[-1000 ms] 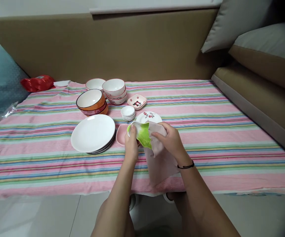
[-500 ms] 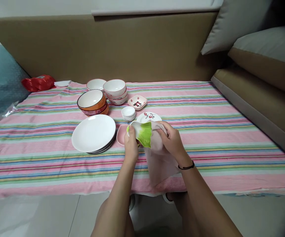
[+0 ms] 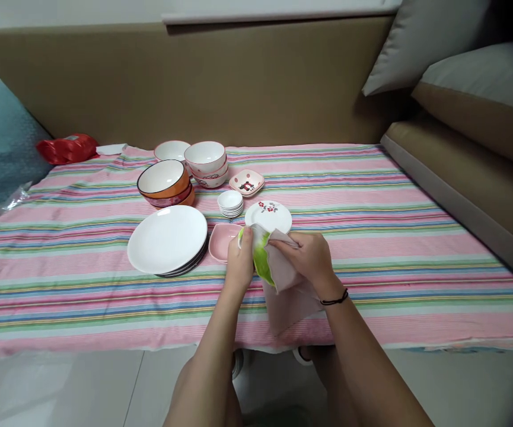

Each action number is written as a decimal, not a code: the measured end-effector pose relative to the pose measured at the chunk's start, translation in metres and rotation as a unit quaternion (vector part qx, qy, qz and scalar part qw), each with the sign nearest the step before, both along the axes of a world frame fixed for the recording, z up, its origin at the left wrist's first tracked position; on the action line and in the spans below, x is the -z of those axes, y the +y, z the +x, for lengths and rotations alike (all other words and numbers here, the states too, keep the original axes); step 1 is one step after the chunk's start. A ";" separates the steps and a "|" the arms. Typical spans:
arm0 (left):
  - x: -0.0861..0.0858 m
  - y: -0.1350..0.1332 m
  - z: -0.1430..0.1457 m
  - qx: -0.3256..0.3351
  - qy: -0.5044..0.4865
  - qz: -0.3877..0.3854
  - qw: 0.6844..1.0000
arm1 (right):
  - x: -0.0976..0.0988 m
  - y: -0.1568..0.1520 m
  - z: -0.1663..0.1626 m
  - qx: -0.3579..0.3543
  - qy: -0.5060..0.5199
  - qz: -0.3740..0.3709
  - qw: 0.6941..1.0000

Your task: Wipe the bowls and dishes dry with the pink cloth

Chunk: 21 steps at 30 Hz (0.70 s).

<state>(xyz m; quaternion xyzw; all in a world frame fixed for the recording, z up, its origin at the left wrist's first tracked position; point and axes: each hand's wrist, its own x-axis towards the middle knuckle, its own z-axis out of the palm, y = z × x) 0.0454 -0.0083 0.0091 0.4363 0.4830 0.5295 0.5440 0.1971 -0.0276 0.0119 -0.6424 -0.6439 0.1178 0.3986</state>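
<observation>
My left hand (image 3: 240,260) grips the edge of a green-and-white dish (image 3: 263,261) with a wavy rim, thumb on top. A pale pinkish cloth (image 3: 289,302) is in my right hand (image 3: 310,258), pinched over the dish's right side and hanging down in front. The dish is held above the striped cloth, tilted, and partly hidden by fingers and cloth. Just behind my hands lie a white plate with red flowers (image 3: 268,218) and a pink square dish (image 3: 221,242).
To the left are a stack of white plates (image 3: 167,240), orange bowls (image 3: 162,181) and white bowls with red rims (image 3: 206,157). Small white bowls (image 3: 230,201) and a cartoon-patterned dish (image 3: 247,182) stand mid-table. A red bundle (image 3: 67,149) lies far left; cushions (image 3: 483,89) are at right.
The green-and-white dish has turned and dipped slightly, showing less of its inside. My right hand has drawn the cloth across its rim, and the flowered plate is more exposed.
</observation>
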 end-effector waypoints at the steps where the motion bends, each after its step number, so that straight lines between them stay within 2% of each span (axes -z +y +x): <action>1: 0.001 0.001 -0.001 0.010 0.014 0.011 1.000 | 0.000 -0.001 0.000 -0.023 -0.023 -0.002 0.999; 4: 0.000 0.003 -0.004 0.038 0.042 0.024 0.998 | 0.001 -0.002 -0.001 -0.092 -0.061 -0.005 0.994; 10: -0.001 0.005 -0.007 0.079 0.060 0.026 0.995 | 0.000 -0.002 -0.006 -0.143 -0.069 -0.030 0.987; 16: 0.010 0.007 -0.002 -0.005 -0.005 0.007 1.000 | 0.000 0.002 -0.007 -0.134 0.005 -0.024 0.991; 19: 0.008 0.007 0.001 -0.055 -0.034 0.020 0.998 | 0.001 0.004 -0.007 -0.116 0.047 0.002 0.992; 21: 0.004 0.007 0.002 -0.116 -0.049 0.035 0.991 | 0.001 0.004 -0.008 -0.109 0.063 0.025 0.992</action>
